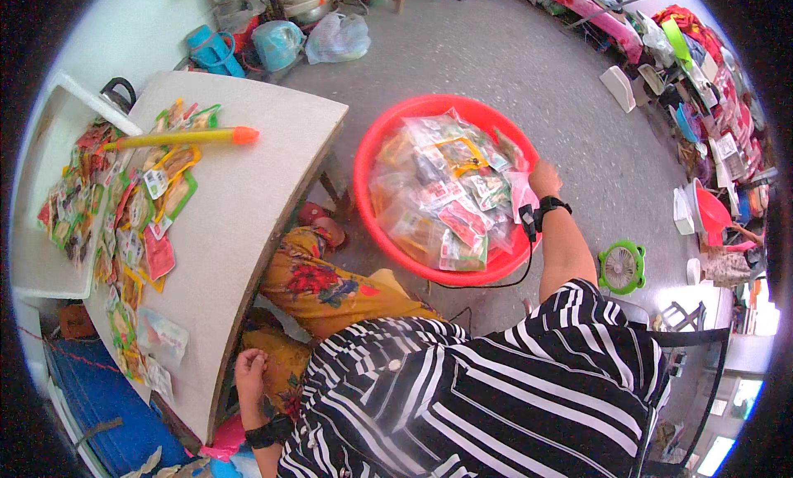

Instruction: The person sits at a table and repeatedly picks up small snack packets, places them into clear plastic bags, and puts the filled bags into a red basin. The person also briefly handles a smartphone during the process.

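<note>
My right hand (545, 179) is at the right rim of a round red plastic basin (364, 224) on the floor. Its fingers are partly hidden, beside a pink-and-white packet (520, 190) inside the rim; whether they grip it is unclear. Many sealed clear and printed food packets (455, 184) fill the basin. Fingers curled and apparently empty, my left hand (251, 361) rests over my lap beside the edge of a pale table (248, 187). More small food packets (139, 208) lie heaped across that table, spilling from a white foam box (37, 273) tipped on its side.
A yellow stick with an orange end (186, 137) lies across the table packets. Behind the table are a blue jug (214, 51) and plastic bags (337, 38). A green fan (621, 267) stands right of me; clutter (712, 106) lines the right side. A black cable (489, 286) runs from my right wristband.
</note>
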Demonstrator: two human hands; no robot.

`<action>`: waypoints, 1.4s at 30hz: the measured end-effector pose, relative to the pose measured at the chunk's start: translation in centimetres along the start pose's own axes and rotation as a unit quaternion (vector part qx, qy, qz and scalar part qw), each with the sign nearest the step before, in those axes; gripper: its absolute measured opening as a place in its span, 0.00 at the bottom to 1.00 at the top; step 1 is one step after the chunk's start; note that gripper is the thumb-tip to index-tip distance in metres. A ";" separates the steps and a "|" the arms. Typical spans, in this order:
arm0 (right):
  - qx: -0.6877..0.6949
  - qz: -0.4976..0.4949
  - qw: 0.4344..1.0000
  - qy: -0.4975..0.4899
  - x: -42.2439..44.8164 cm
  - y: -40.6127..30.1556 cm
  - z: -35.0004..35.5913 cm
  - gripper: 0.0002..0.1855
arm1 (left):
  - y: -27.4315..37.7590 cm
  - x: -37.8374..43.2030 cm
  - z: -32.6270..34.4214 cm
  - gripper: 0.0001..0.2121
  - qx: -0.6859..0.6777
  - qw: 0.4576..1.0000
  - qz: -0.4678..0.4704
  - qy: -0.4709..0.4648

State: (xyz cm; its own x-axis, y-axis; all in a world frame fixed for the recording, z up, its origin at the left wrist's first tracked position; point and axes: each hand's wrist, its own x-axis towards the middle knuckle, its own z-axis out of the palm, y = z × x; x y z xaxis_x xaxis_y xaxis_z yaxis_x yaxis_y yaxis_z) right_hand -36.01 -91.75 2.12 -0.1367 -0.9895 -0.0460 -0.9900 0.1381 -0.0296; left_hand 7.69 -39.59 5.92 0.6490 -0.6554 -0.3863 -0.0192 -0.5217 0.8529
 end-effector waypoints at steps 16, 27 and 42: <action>0.357 -0.524 0.770 -0.071 -13.9 -26.3 -3.6 0.07 | -4.4 -7.2 -4.5 0.09 -0.084 0.982 -0.042 0.165; 0.401 -0.629 0.622 -0.236 -30.0 -32.8 -7.9 0.06 | -12.0 -17.6 -8.8 0.04 -0.120 0.852 -0.031 0.509; 0.410 -0.653 0.584 -0.254 -30.8 -35.0 -5.1 0.06 | -27.2 -25.3 -9.9 0.13 -0.065 0.816 -0.373 0.437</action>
State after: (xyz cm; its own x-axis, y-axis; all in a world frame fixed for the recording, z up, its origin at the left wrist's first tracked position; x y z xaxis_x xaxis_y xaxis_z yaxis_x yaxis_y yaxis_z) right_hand 2.66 -66.35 9.71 0.9501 -0.1625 0.2663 0.1395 -0.5421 -0.8286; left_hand -0.69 -3.48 -4.02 0.7390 0.4865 -0.4661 0.6728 -0.4978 0.5473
